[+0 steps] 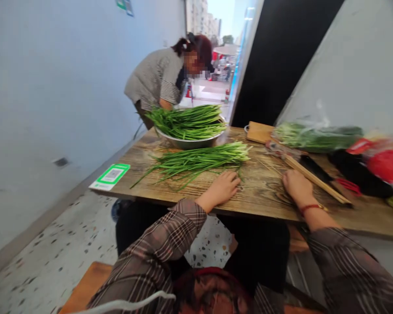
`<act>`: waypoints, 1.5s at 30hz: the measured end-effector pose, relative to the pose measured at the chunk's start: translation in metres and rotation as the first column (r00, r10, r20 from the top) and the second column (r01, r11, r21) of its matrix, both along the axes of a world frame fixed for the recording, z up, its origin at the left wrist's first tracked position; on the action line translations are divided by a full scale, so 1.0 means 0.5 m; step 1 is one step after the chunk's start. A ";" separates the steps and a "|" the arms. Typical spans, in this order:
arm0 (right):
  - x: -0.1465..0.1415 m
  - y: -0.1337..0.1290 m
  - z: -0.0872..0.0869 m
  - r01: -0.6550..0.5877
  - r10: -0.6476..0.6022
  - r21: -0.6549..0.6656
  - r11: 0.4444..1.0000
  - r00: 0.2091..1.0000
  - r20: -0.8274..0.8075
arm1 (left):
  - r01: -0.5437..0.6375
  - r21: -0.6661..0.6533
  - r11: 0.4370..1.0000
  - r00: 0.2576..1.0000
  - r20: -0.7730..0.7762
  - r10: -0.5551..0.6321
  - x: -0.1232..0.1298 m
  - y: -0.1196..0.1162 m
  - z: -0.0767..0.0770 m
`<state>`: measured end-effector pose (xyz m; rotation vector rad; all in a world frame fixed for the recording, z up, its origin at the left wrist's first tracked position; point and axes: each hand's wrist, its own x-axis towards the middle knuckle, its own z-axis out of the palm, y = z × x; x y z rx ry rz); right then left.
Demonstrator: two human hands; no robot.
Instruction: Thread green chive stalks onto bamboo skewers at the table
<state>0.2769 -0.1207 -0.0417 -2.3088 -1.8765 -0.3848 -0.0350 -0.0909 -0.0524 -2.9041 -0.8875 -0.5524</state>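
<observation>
Long green stalks with pale ends lie in a loose pile across the wooden table. My left hand rests palm down on the wood just below the pale ends, its fingers spread a little and nothing seen in it. Farther right, my right hand is on the tabletop with its fingers curled under; thin dry strands lie by its fingertips, and whether it holds any is hidden. Behind the pile, a metal bowl is heaped with more green stalks.
A person in a striped shirt bends behind the bowl. A cutting board, a wooden stick, a dark knife, bagged greens and a red bag crowd the right. A QR card lies at left.
</observation>
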 end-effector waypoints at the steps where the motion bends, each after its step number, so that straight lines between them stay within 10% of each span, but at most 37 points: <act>1: -0.002 0.002 0.011 0.039 -0.039 0.027 0.999 0.999 0.000 | 0.003 -0.005 1.000 1.000 -0.006 -0.003 0.001 0.002 0.003; 7: -0.017 -0.024 0.055 0.103 -0.096 0.112 0.988 0.993 -0.067 | 0.040 -0.026 0.999 0.999 -0.017 -0.041 0.001 0.002 0.019; 14: -0.077 -0.085 -0.007 -0.017 0.021 0.026 1.000 0.985 -0.171 | -0.069 -0.030 0.997 0.997 0.027 0.070 0.002 0.012 0.012; 24: -0.004 0.000 -0.017 0.041 0.035 0.156 0.987 0.890 -0.454 | -0.216 -0.121 0.969 0.975 0.029 0.221 0.001 0.045 -0.003; 29: 0.016 0.063 0.023 0.162 0.113 0.305 0.938 0.691 -0.714 | -0.291 -0.223 0.930 0.957 -0.064 0.284 -0.007 0.090 0.019; 38: -0.100 0.239 0.042 0.185 0.173 0.179 0.966 0.045 -0.984 | -0.148 -0.312 0.939 0.983 -0.149 0.105 -0.019 0.099 0.133; 42: -0.122 0.310 0.010 0.166 0.078 0.065 0.984 -0.073 -0.994 | -0.189 -0.185 0.964 0.955 0.192 0.224 -0.005 0.136 0.155; 45: -0.124 0.346 -0.008 0.172 0.057 0.039 0.984 -0.101 -0.993 | -0.250 -0.021 0.968 0.956 0.156 0.250 -0.008 0.185 0.136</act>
